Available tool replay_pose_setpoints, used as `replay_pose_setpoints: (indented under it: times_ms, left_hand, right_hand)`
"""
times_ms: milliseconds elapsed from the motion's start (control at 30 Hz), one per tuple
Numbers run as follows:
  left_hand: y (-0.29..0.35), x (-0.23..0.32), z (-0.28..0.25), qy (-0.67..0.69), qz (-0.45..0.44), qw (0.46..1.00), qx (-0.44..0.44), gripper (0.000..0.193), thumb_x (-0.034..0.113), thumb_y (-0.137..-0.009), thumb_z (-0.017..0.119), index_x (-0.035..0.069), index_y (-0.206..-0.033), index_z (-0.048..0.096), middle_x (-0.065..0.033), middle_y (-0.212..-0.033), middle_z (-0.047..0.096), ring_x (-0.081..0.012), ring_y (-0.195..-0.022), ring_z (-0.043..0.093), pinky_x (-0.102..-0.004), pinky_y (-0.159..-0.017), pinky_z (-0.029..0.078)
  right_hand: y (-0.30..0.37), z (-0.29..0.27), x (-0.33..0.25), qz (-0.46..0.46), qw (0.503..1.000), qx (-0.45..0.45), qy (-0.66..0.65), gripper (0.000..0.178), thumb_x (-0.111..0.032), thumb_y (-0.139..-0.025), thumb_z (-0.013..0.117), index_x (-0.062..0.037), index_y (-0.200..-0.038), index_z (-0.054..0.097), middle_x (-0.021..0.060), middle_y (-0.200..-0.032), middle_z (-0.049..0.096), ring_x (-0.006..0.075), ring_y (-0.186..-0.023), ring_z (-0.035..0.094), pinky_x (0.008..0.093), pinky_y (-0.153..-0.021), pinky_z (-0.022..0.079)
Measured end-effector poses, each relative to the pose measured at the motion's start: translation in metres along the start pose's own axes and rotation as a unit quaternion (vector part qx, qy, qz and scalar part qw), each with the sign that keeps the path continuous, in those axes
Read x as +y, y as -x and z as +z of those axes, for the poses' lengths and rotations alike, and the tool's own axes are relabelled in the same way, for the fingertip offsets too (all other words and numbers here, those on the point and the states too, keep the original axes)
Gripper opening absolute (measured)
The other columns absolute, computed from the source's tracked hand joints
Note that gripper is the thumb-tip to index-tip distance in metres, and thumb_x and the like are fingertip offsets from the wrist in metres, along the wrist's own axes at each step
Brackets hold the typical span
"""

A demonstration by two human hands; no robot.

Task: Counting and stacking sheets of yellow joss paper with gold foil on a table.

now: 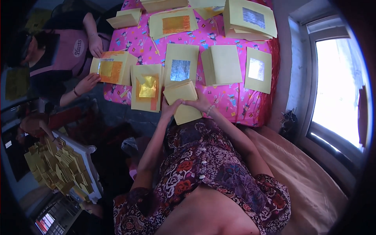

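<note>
Between my hands, at the table's near edge, is a folded bundle of pale yellow paper [181,94]. My left hand [170,108] grips its left side, and my right hand [200,102] grips its right side. The two thumbs meet across the front, and a lower flap of paper hangs toward my lap. Just beyond lies a yellow sheet with a silver foil square [180,70]. To its left rests a sheet with a gold foil square on orange [148,86]. A folded stack of plain yellow paper [221,65] lies to the right.
A pink patterned tablecloth [231,100] covers the table. Another silver-foil sheet [257,69] lies at the right, and paper stacks [172,24] at the back. At left, a person in an apron [68,53] handles an orange-and-gold sheet [110,70]. A white table [88,164] bears many yellow papers.
</note>
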State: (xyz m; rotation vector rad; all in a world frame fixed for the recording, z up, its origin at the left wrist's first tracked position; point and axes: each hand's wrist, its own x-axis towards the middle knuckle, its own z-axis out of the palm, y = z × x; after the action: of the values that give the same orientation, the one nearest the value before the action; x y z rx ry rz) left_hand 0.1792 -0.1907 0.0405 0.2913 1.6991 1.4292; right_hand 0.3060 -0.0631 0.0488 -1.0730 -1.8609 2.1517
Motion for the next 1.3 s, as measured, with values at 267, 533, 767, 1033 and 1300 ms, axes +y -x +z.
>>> replay_pose_setpoints:
  times_ms: [267, 533, 767, 1033, 1300]
  left_hand:
    - [-0.004, 0.003, 0.01, -0.014, -0.043, 0.998, 0.033, 0.065, 0.014, -0.073, 0.073, 0.0, -0.126, 0.038, -0.0105, -0.112, 0.055, -0.0182, -0.098, 0.057, -0.0302, -0.082, 0.049]
    - [-0.009, -0.013, 0.013, -0.057, -0.01, 0.997, 0.043, 0.06, 0.022, -0.074, 0.074, 0.0, -0.12, 0.044, -0.0102, -0.109, 0.058, -0.0169, -0.096, 0.058, -0.03, -0.08, 0.048]
    - [-0.005, 0.005, 0.029, -0.104, 0.003, 0.994, 0.029, 0.052, 0.025, -0.074, 0.074, -0.002, -0.113, 0.05, -0.0107, -0.104, 0.061, -0.0178, -0.093, 0.059, -0.029, -0.08, 0.048]
    - [0.002, -0.009, 0.033, -0.152, 0.06, 0.967, 0.195, 0.077, 0.032, -0.071, 0.075, -0.008, -0.125, 0.035, -0.0205, -0.116, 0.054, -0.0279, -0.104, 0.056, -0.0357, -0.091, 0.043]
    - [0.052, 0.065, 0.023, -0.264, 0.21, 0.93, 0.144, 0.072, 0.018, -0.078, 0.068, -0.004, -0.133, 0.026, -0.0186, -0.125, 0.04, -0.0233, -0.116, 0.043, -0.0346, -0.093, 0.038]
  right_hand:
    - [0.024, 0.012, -0.013, -0.146, 0.959, 0.175, 0.171, 0.067, -0.022, -0.073, 0.073, 0.0037, -0.123, 0.037, 0.0219, -0.115, 0.049, 0.0326, -0.107, 0.052, 0.0395, -0.089, 0.044]
    - [0.038, 0.01, -0.034, -0.173, 0.883, 0.24, 0.365, 0.059, -0.013, -0.068, 0.071, -0.0024, -0.119, 0.044, 0.0164, -0.102, 0.048, 0.0329, -0.094, 0.049, 0.0408, -0.076, 0.041]
    - [0.023, 0.004, -0.028, -0.128, 0.906, 0.247, 0.319, 0.047, -0.011, -0.065, 0.072, -0.0027, -0.104, 0.047, 0.0154, -0.097, 0.05, 0.0331, -0.09, 0.05, 0.0415, -0.074, 0.041]
    - [0.016, -0.001, -0.026, -0.074, 0.965, 0.149, 0.203, 0.026, -0.007, -0.071, 0.071, -0.0025, -0.084, 0.049, 0.0074, -0.074, 0.054, 0.0164, -0.063, 0.054, 0.0298, -0.055, 0.042]
    - [0.027, -0.021, -0.049, -0.131, 0.989, 0.017, -0.069, 0.02, -0.004, -0.079, 0.066, -0.0045, -0.086, 0.047, -0.0012, -0.073, 0.055, 0.005, -0.067, 0.053, 0.0213, -0.057, 0.044]
